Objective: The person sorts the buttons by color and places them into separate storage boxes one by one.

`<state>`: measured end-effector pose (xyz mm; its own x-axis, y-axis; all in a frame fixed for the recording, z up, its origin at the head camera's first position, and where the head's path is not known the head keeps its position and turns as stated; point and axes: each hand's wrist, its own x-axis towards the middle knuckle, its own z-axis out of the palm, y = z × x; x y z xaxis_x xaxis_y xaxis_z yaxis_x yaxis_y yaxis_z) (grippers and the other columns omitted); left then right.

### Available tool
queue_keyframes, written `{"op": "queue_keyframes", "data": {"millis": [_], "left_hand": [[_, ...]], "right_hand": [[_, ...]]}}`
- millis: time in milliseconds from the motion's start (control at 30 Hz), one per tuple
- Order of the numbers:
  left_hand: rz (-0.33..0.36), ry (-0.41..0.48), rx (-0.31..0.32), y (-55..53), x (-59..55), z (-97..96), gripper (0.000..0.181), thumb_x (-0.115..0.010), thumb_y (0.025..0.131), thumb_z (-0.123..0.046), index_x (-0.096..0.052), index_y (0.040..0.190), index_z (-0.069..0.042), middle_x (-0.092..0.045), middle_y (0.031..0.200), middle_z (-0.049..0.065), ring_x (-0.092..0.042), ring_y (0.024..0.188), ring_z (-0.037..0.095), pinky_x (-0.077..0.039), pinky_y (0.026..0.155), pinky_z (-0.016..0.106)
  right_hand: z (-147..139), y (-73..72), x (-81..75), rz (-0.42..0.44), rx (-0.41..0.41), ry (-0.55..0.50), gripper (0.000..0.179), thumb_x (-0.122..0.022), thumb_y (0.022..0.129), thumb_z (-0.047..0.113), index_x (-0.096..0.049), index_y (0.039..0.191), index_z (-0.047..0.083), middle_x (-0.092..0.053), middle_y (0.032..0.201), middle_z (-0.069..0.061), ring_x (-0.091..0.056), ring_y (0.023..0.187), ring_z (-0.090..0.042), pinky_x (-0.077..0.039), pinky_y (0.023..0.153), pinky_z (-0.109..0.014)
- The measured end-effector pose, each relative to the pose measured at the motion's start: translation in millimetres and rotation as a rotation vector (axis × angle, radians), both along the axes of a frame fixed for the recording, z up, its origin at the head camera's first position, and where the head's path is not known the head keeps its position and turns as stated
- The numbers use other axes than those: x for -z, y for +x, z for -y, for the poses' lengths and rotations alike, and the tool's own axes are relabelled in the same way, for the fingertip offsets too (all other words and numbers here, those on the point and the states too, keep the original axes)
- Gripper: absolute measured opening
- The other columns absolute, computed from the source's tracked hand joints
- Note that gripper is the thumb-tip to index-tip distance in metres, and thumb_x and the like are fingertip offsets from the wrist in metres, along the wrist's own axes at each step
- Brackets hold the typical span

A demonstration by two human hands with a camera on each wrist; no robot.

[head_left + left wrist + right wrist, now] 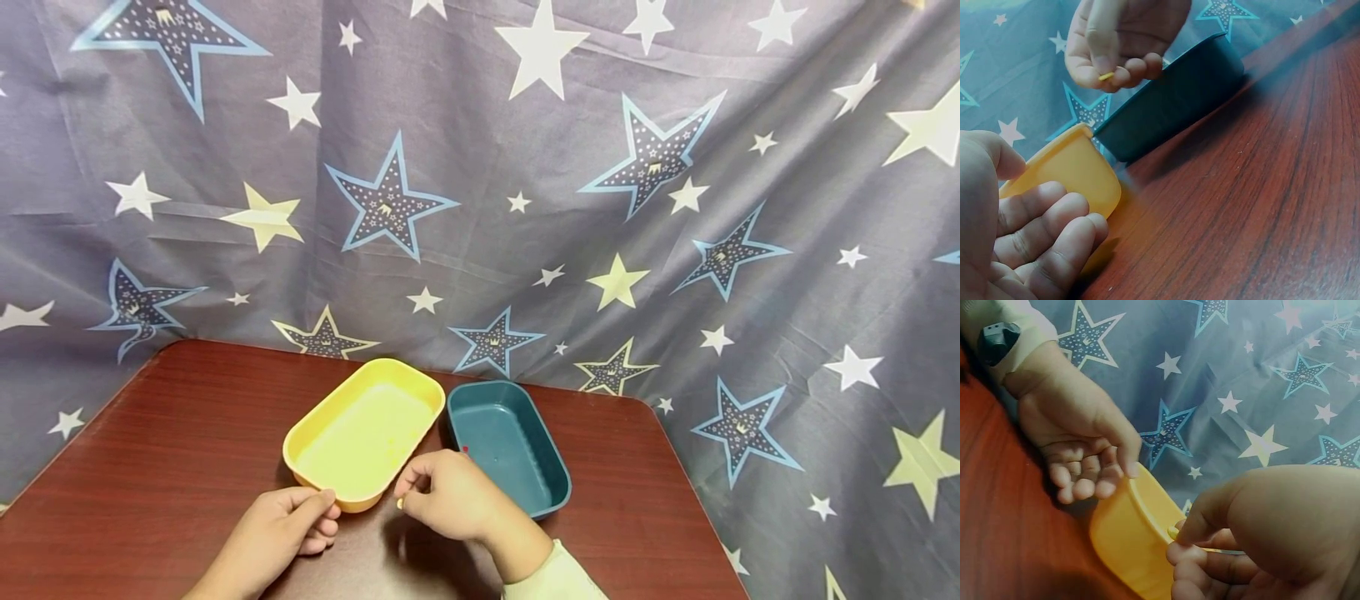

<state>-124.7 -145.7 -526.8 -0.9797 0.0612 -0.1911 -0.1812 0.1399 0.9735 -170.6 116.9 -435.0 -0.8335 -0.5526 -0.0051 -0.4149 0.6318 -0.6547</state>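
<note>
A yellow plastic tray [330,417] sits at an angle on the table. At its near corner, my left hand [281,525] pinches the rim between thumb and fingers. My right hand [450,496] hovers just right of that tray, in front of a dark teal tray [551,450]. Between its thumb and fingertips it pinches a small yellow piece [1106,76], also seen as a yellow tip [1173,532] in the right wrist view. Most of the piece is hidden by the fingers, so its kind cannot be told.
Both trays stand side by side on a reddish-brown wooden table [195,433]. A tiny red spot [465,449] shows by the teal tray's left side, above my right hand. Behind the table hangs a grey curtain [487,150] printed with stars.
</note>
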Motion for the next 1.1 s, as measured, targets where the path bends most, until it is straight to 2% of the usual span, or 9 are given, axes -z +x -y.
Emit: {"op": "queue_keyframes", "data": {"millis": [133, 333, 467, 633, 733, 1100], "left_hand": [[0.004, 0.000, -0.001, -0.2, -0.4, -0.6, 0.046, -0.065, 0.104, -0.041, -0.075, 0.104, 0.004, -0.076, 0.088, 0.012, -0.078, 0.079, 0.020, -0.067, 0.071, 0.029], [0.005, -0.004, -0.001, 0.4, -1.7, -0.4, 0.047, -0.065, 0.104, -0.042, -0.075, 0.104, 0.004, -0.076, 0.088, 0.011, -0.078, 0.079, 0.019, -0.067, 0.071, 0.029], [0.009, 0.000, 0.001, 0.9, -2.1, 0.2, 0.047, -0.065, 0.104, -0.041, -0.075, 0.105, 0.004, -0.075, 0.088, 0.011, -0.078, 0.079, 0.019, -0.067, 0.072, 0.029], [0.006, 0.005, 0.005, 1.1, -1.1, 0.9, 0.046, -0.066, 0.104, -0.041, -0.075, 0.105, 0.005, -0.075, 0.088, 0.011, -0.078, 0.080, 0.020, -0.067, 0.072, 0.029], [0.005, 0.006, 0.005, 0.8, -1.4, 0.9, 0.046, -0.065, 0.104, -0.041, -0.075, 0.105, 0.005, -0.075, 0.088, 0.011, -0.078, 0.080, 0.020, -0.067, 0.072, 0.029], [0.005, 0.001, 0.001, 0.6, -1.4, 0.6, 0.046, -0.065, 0.104, -0.041, -0.075, 0.104, 0.004, -0.075, 0.087, 0.011, -0.077, 0.078, 0.018, -0.067, 0.071, 0.030]], "right_hand": [[-5, -9.1, -6.1, 0.006, 0.047, -0.031, 0.013, -0.072, 0.088, 0.017, -0.076, 0.084, 0.028, -0.066, 0.071, 0.018, -0.057, 0.063, 0.001, -0.049, 0.056, -0.018], [-9, -25.0, -12.4, 0.083, 0.097, -0.102, 0.010, -0.071, 0.091, 0.014, -0.077, 0.087, 0.021, -0.063, 0.062, 0.008, -0.057, 0.053, -0.007, -0.050, 0.048, -0.023], [-10, -34.9, -17.5, 0.117, 0.118, -0.117, 0.008, -0.071, 0.092, 0.012, -0.077, 0.088, 0.016, -0.064, 0.063, 0.005, -0.059, 0.053, -0.011, -0.050, 0.047, -0.023], [-10, -50.6, -21.2, 0.171, 0.136, -0.130, 0.008, -0.070, 0.094, 0.008, -0.077, 0.090, 0.011, -0.069, 0.071, 0.001, -0.064, 0.060, -0.017, -0.056, 0.054, -0.024], [-10, -58.4, -22.5, 0.202, 0.154, -0.144, 0.009, -0.069, 0.095, 0.008, -0.077, 0.091, 0.009, -0.072, 0.077, -0.007, -0.064, 0.063, -0.016, -0.059, 0.058, -0.026], [-4, -78.7, -24.7, 0.252, 0.202, -0.157, 0.013, -0.069, 0.097, 0.011, -0.078, 0.098, 0.001, -0.075, 0.092, -0.023, -0.063, 0.064, -0.014, -0.062, 0.062, -0.029]]}}
